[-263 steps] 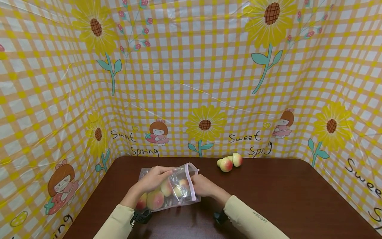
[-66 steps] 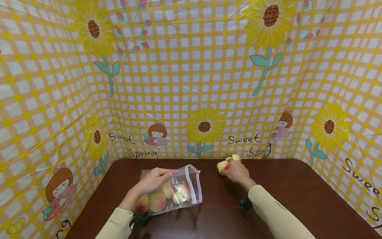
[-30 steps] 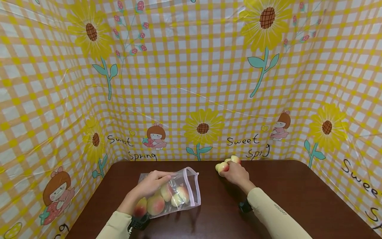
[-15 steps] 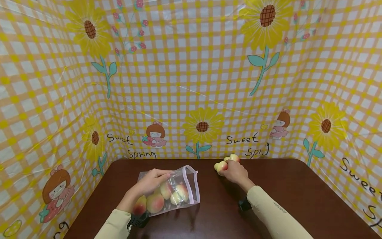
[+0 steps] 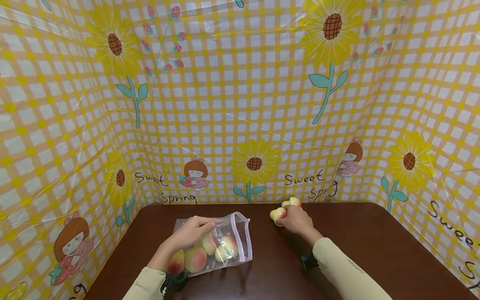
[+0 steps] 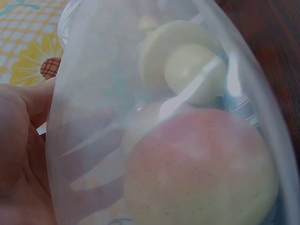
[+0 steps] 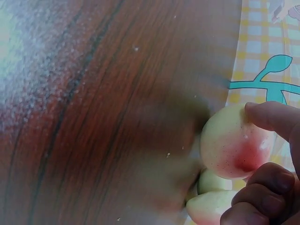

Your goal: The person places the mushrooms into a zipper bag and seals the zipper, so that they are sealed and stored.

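A clear plastic bag (image 5: 237, 237) with a pale pink zip rim lies on its side, its mouth gaping to the right. Several yellow-red peaches (image 5: 196, 259) show through its film. My left hand (image 5: 191, 231) grips the bag's upper side, thumb over the film. Up close in the left wrist view, one large blushed peach (image 6: 201, 168) fills the film, with paler fruit behind. Over at the back right, my right hand (image 5: 298, 220) pinches a peach (image 7: 236, 140) between its thumb and fingers. Other peaches (image 5: 295, 202) lie right beside those fingers, partly hidden by them.
The dark brown wooden table (image 5: 262, 275) spreads under both arms. A checked cloth (image 5: 210, 104) with printed sunflowers rises behind the table's back edge and along both sides. The peaches at the right sit close to that back edge.
Earlier my right hand was in the bag's mouth; it then moved right to the loose peaches and took hold of one. Over the last second both hands stay nearly still.
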Available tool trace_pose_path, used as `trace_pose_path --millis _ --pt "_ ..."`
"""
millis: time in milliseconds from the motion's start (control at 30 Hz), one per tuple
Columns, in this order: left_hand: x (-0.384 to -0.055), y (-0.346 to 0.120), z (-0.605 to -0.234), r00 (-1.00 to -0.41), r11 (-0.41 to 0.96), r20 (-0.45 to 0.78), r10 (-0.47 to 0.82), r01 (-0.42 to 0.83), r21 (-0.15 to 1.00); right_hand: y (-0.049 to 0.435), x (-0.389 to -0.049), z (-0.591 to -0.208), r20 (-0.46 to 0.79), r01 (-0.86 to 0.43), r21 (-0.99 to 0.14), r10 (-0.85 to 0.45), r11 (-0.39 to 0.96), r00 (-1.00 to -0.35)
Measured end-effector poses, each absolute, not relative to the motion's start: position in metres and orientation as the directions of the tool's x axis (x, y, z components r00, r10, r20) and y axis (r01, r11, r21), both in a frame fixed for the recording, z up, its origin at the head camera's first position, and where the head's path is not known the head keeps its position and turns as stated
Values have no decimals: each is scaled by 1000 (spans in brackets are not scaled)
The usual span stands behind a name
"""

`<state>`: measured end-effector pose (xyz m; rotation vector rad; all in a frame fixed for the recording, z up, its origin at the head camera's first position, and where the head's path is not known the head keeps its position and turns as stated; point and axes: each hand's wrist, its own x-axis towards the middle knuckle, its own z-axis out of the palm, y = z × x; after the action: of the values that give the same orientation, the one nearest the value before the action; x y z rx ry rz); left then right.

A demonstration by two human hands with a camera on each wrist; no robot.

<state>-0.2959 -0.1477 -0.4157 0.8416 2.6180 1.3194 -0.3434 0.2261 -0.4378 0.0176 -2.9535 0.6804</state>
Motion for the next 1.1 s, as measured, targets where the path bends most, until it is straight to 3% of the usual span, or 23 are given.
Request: trace_pose_path --millis 1100 --pt "-296 -148 -413 -846 453 179 502 433 779 197 -313 -402 182 -299 -600 -238 742 -954"
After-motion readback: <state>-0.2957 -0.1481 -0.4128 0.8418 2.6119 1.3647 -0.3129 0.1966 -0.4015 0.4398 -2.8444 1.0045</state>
